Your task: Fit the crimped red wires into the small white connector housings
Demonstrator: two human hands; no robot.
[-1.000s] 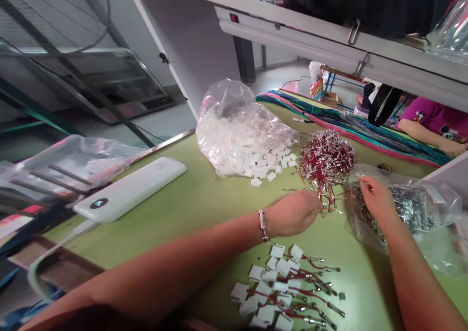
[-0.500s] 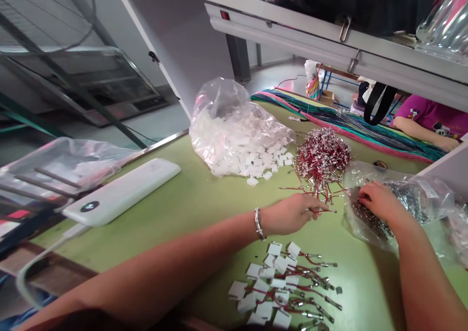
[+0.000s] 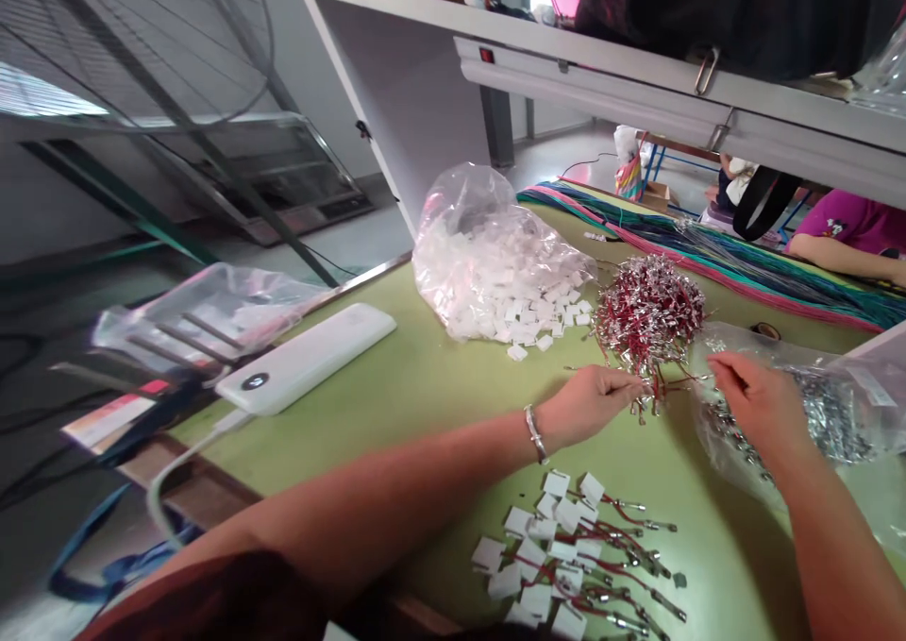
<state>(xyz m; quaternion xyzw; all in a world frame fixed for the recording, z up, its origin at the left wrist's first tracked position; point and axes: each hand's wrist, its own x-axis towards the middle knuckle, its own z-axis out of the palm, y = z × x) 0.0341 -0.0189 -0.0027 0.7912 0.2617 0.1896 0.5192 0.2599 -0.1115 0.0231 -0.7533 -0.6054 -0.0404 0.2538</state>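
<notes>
My left hand (image 3: 591, 403), wearing a silver bracelet (image 3: 536, 433), pinches at a short red wire by the lower edge of a pile of red wires with metal ends (image 3: 649, 306). To the right, my right hand (image 3: 768, 410) hovers over a clear bag of small metal terminals (image 3: 839, 424), its thumb and forefinger closed together. What those fingertips hold is too small to make out. Nearer me lie several white connectors (image 3: 534, 556) in rows, each with red wires ending in metal terminals (image 3: 655, 565).
An open plastic bag spills white connector housings (image 3: 528, 315) behind my left hand. A white power bank (image 3: 304, 362) with a cable lies at the left table edge. Long coloured wires (image 3: 714, 254) stretch along the back, below a shelf (image 3: 637, 84). A person's arm (image 3: 849, 259) rests beyond.
My left hand has moved closer to the red wire pile. My right hand has lifted from the terminals and shifted toward the left hand. The view has turned left.
</notes>
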